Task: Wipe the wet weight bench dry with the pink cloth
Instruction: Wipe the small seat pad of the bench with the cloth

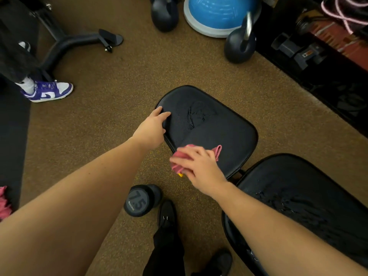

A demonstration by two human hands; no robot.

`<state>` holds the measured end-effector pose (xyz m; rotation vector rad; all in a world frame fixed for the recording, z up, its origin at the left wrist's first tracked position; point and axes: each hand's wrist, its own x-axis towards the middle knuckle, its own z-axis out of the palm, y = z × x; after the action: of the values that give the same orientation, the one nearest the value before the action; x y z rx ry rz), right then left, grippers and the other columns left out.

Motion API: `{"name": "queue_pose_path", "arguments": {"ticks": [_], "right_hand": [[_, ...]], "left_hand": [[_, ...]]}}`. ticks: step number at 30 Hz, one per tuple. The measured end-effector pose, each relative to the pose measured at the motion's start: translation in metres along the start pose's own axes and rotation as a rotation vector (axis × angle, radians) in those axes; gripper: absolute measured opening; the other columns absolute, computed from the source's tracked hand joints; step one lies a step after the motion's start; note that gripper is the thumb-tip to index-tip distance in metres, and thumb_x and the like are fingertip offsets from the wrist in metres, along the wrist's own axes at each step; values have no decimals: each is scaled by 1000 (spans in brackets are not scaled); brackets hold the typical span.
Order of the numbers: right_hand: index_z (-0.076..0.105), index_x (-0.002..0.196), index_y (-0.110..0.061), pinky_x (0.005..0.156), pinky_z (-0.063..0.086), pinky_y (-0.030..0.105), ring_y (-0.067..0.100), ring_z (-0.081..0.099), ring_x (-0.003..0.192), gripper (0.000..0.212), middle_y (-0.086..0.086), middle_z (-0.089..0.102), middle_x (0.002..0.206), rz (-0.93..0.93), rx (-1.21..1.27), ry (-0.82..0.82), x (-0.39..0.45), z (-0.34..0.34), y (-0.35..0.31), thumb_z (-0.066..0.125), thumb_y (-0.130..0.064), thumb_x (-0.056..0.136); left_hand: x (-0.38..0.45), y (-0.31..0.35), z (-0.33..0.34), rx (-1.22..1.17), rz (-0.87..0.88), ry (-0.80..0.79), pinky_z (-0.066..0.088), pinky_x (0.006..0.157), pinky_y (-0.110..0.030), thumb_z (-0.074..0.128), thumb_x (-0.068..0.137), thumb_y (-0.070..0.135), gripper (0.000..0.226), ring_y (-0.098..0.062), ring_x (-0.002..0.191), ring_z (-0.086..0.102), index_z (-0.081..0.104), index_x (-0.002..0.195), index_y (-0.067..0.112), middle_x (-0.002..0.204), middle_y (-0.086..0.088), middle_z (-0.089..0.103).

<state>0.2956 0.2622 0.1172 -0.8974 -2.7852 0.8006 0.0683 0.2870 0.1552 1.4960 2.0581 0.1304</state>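
Note:
The black weight bench has two pads: a seat pad (219, 126) in the middle and a back pad (310, 196) at lower right. Water streaks glisten on the far half of the seat pad and on the back pad. My left hand (152, 126) rests on the seat pad's left edge, fingers laid over the rim. My right hand (199, 166) presses the bunched pink cloth (217, 151) flat against the seat pad's near left corner. Most of the cloth is hidden under my palm.
A 7.5 dumbbell (140, 200) lies on the brown floor by my black shoes. Two kettlebells (240, 44) and a blue balance ball (221, 12) stand beyond the bench. A person's purple sneaker (49, 91) is at left, near another bench's leg (67, 46).

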Motion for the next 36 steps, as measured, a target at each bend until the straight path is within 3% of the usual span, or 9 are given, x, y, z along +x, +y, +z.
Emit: {"name": "queue_pose_path", "arguments": {"ticks": [4,7,12,14,17,20,27,31,36], "right_hand": [[69,124,-41,96,36,43,17,46,116,46,-17,60,133,-121,118,-13,-15,6,-6,68,-10,90],[65,127,-44,100,37,33,11,50,113,50,-18,61,128,-74,311,-50,-18,-18,-5,64,-8,93],[63,119,-44,90,49,26,8,64,101,43,-10,69,108,343,401,359,-10,-88,50,80,-47,79],[62,114,-41,86,42,24,11,58,105,35,-11,64,107,440,296,416,-4,-106,80,77,-46,83],[48,140,-38,109,28,36,29,31,139,48,4,47,136,542,190,155,5,-98,108,63,-44,95],[32,154,-38,124,7,43,21,7,155,53,0,21,166,460,9,42,6,-70,107,46,-45,103],[32,153,-37,126,11,46,17,12,155,49,-5,25,166,250,-30,35,-10,-29,39,32,-43,104],[34,150,-41,127,1,41,12,5,155,48,-12,19,166,204,19,-25,-19,-7,3,44,-34,103],[51,135,-35,125,-3,30,5,15,153,39,-16,36,159,118,249,-22,-29,7,-27,51,-22,99]], "left_hand": [[-2,0,2,0,-13,-2,36,110,-37,58,96,3,67,-29,148,31,33,156,22,168,-4,10],[-3,-2,4,1,-13,-2,39,109,-38,58,96,3,68,-29,146,34,33,156,23,168,-3,10],[-3,0,5,-25,-29,13,38,111,-41,58,95,0,68,-30,148,29,34,155,24,167,-3,11],[-3,2,5,-32,-36,12,37,113,-42,57,96,0,68,-30,149,27,34,155,24,168,-2,11],[-4,3,6,-44,-49,19,37,112,-41,56,96,-1,69,-30,150,25,33,155,25,168,-1,9],[-4,1,9,-42,-35,21,38,112,-39,55,97,0,69,-29,150,25,31,156,25,168,0,7],[-5,2,6,-40,-35,8,39,109,-40,56,96,-1,71,-30,150,26,31,156,27,168,-1,7],[-5,3,4,-34,-42,-4,38,109,-42,56,95,-2,72,-30,150,26,31,155,29,168,0,8],[-3,3,2,-18,-43,-22,38,108,-40,57,95,0,72,-29,149,28,31,156,29,168,1,8]]}}
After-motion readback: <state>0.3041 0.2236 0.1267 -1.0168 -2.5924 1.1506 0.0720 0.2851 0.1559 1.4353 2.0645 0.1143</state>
